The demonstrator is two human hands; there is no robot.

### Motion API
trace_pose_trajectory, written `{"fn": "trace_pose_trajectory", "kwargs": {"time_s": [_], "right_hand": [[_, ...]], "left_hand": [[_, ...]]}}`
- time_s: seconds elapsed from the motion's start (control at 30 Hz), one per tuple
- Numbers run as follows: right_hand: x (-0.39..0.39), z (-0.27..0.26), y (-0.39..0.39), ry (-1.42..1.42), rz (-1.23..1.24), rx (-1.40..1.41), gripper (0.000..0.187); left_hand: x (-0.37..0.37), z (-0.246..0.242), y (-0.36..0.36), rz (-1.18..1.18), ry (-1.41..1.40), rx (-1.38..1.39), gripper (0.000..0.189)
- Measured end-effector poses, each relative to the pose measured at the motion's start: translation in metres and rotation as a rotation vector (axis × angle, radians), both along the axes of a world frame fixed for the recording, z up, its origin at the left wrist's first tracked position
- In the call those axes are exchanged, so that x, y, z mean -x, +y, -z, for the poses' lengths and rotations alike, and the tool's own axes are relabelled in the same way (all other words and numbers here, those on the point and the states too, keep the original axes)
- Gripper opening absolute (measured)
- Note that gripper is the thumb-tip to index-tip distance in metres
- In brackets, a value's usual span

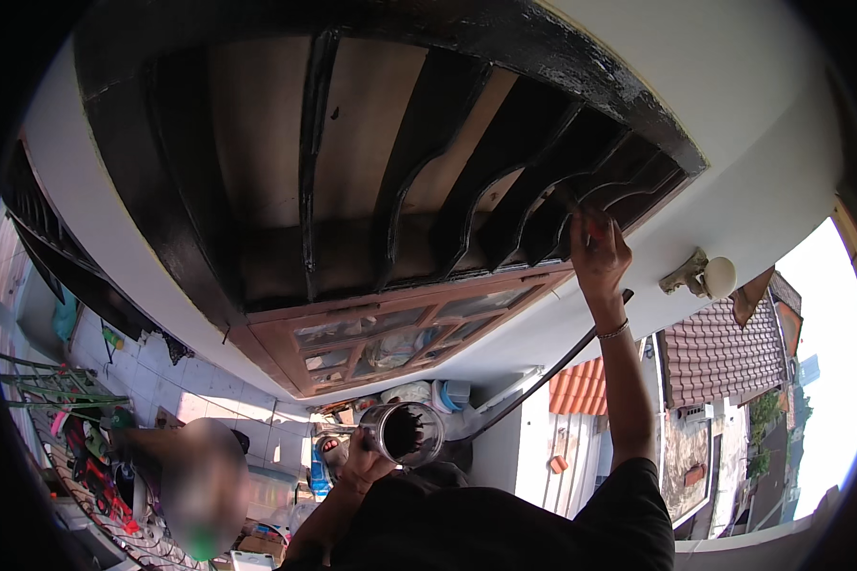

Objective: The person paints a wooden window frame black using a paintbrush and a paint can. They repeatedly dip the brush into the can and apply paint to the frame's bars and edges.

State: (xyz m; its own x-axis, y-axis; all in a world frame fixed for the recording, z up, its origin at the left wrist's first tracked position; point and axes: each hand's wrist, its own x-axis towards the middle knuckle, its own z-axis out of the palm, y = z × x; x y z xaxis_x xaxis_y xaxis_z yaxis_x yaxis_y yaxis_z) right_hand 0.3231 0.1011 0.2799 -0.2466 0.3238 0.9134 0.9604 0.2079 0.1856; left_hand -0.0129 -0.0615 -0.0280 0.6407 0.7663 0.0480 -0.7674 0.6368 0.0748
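My left hand (pixel 363 462) grips a clear jar (pixel 434 437) at chest height. Dark, nearly black paint (pixel 401 430) coats its inside. Overhead, my right hand (pixel 600 257) is raised to the right end of a black wooden transom grille (pixel 393 207). Its fingers are closed around what looks like a paintbrush (pixel 565 200); a bit of red shows between them, and the dark tip blurs into the slats. Wavy upright slats fill the grille, with pale panels behind them. Below it sits a brown wooden window frame (pixel 275 346) with glass panes.
On the wall at right is a lamp with a round globe (pixel 720 277). A dark pole (pixel 535 389) slants beneath my right arm. Lower left, a blurred person (pixel 203 485) is among household clutter on a tiled floor (pixel 132 367). Tiled roofs (pixel 721 357) lie outside.
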Motion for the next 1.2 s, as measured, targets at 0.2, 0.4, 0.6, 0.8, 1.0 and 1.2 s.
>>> {"fn": "trace_pose_trajectory", "kwargs": {"time_s": [0.2, 0.4, 0.6, 0.8, 1.0, 1.2], "right_hand": [[-0.015, -0.012, 0.017, -0.049, 0.183, -0.043, 0.016], [-0.012, -0.013, 0.017, 0.056, 0.113, 0.042, 0.019], [0.002, -0.038, 0.013, 0.119, 0.145, -0.180, 0.022], [-0.019, -0.016, 0.018, -0.044, 0.175, -0.028, 0.023], [-0.005, -0.014, 0.012, 0.014, 0.107, -0.103, 0.021], [-0.010, -0.037, 0.011, -0.040, 0.244, -0.152, 0.022]], "left_hand": [[-0.005, -0.012, 0.014, 0.023, -0.037, -0.080, 0.079], [-0.004, -0.006, 0.017, 0.019, -0.048, -0.064, 0.083], [-0.002, -0.004, 0.014, -0.005, 0.004, -0.022, 0.082], [-0.003, 0.001, 0.016, -0.011, 0.009, -0.046, 0.080], [0.005, 0.000, 0.016, -0.006, -0.032, -0.048, 0.075], [0.008, -0.005, 0.016, -0.002, -0.016, -0.061, 0.074]]}}
